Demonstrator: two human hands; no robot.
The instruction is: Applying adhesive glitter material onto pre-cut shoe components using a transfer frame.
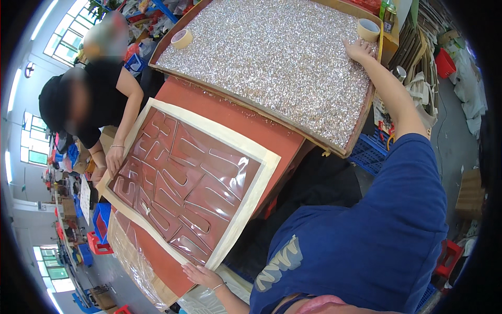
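Tape roll (368, 29), right hand (357, 50) beside

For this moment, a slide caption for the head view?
Right hand on glitter tray by tape roll; left hand on taped sheet.

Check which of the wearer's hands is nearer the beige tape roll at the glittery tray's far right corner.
Right. The right hand lies on the glitter just below the beige tape roll; the left hand rests far off, by the cream-bordered red sheet.
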